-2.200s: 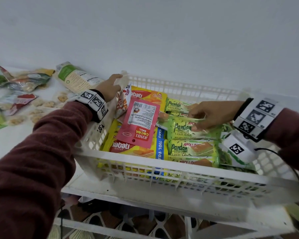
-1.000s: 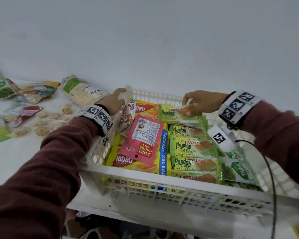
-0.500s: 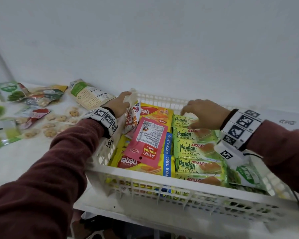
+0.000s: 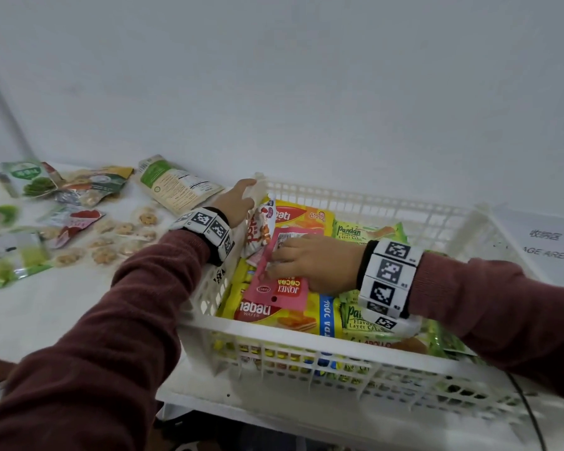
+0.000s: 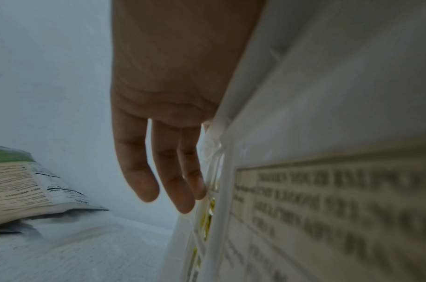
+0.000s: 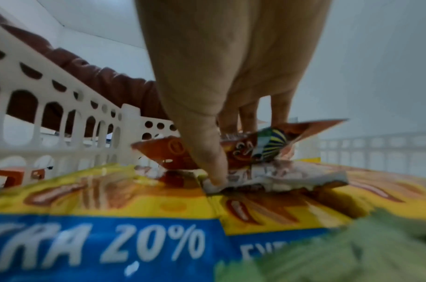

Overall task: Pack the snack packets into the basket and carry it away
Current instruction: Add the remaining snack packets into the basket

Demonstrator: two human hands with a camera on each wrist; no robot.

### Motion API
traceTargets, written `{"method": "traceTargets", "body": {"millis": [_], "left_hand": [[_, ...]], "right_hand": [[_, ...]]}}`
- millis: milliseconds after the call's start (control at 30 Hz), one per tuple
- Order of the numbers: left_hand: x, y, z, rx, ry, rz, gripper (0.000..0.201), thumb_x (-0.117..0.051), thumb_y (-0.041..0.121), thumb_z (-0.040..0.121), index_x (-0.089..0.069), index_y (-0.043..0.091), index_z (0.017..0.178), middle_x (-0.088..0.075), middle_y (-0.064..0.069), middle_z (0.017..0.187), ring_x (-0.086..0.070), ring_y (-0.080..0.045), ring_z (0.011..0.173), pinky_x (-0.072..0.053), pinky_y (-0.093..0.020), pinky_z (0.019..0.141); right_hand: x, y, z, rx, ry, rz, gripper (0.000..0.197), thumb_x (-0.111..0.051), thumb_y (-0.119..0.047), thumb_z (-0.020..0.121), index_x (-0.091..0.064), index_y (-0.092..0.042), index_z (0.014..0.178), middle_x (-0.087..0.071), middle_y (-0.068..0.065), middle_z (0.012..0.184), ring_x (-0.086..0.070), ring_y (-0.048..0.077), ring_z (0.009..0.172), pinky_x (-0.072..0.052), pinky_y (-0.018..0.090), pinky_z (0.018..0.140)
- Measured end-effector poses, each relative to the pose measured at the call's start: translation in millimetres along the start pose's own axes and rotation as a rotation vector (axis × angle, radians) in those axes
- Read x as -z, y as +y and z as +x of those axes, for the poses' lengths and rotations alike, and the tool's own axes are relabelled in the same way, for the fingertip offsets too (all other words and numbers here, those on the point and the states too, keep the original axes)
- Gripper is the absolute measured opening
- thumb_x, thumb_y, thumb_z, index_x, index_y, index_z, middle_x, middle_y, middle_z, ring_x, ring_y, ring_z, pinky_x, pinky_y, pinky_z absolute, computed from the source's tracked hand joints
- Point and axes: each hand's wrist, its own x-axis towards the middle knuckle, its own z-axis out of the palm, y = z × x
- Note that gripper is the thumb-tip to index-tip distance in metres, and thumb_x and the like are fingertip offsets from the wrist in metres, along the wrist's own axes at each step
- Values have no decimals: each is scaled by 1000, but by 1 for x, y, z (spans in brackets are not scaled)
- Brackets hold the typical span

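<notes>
A white slotted basket (image 4: 274, 335) stands on the white table, filled with packets. Yellow Nabati wafer packs (image 4: 267, 315) lie on its left side and green Pandan cake packs (image 4: 365, 231) on its right. A pink Jomei cocoa ball packet (image 4: 284, 289) lies on top of the wafers. My right hand (image 4: 274, 258) is on it; in the right wrist view thumb and fingers (image 6: 216, 152) pinch the packet (image 6: 279, 171) above the yellow pack (image 6: 158, 200). My left hand (image 4: 241, 196) rests at the basket's far left corner, its fingers (image 5: 158, 171) straight along the outer wall (image 5: 231, 152).
A small red and white packet (image 4: 259, 229) stands against the basket's left wall. Left of the basket lie a beige and green pouch (image 4: 176, 183), several other packets (image 4: 79, 187) and round cookies (image 4: 121, 229). A printed floor label (image 4: 549, 252) is at the right. A wall runs close behind.
My right hand has left the green Pandan packs at the back right and moved left onto the pink cocoa ball packet. The left hand has stayed at the basket's corner.
</notes>
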Motion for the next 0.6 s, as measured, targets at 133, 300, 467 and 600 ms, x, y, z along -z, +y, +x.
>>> {"method": "traceTargets", "body": {"millis": [133,300,467,600], "left_hand": [[0,2,-1,10,19,-34,52,-36,12,93,-26,25,143,-53,-22,119,-41,-10,59,-34,-19,54],[-1,2,-2,24,-24,-208,46,-37,16,96,-31,21,142,-54,-19,114,-55,-26,88,-49,-36,86],[2,7,-9,27,-14,-72,53,-35,12,93,-25,25,143,-51,-15,101,-41,-16,51,-36,-24,47],[3,6,-10,21,-25,-52,53,-34,12,93,-24,25,143,-49,-23,129,-48,-20,62,-39,-25,54]], "right_hand": [[19,10,-10,-25,265,299,41,-49,0,82,-62,-14,118,-67,1,110,-62,19,97,-51,41,84],[48,18,-16,-188,290,852,26,-53,-16,92,-44,-13,117,-63,1,96,-64,3,75,-55,23,66],[27,-7,0,-283,-139,867,37,-56,-12,91,-39,-13,124,-53,9,125,-58,28,106,-52,29,87],[12,-27,12,-258,-177,559,50,-60,-21,89,-40,-4,131,-54,5,111,-54,18,98,-35,15,66]]}}
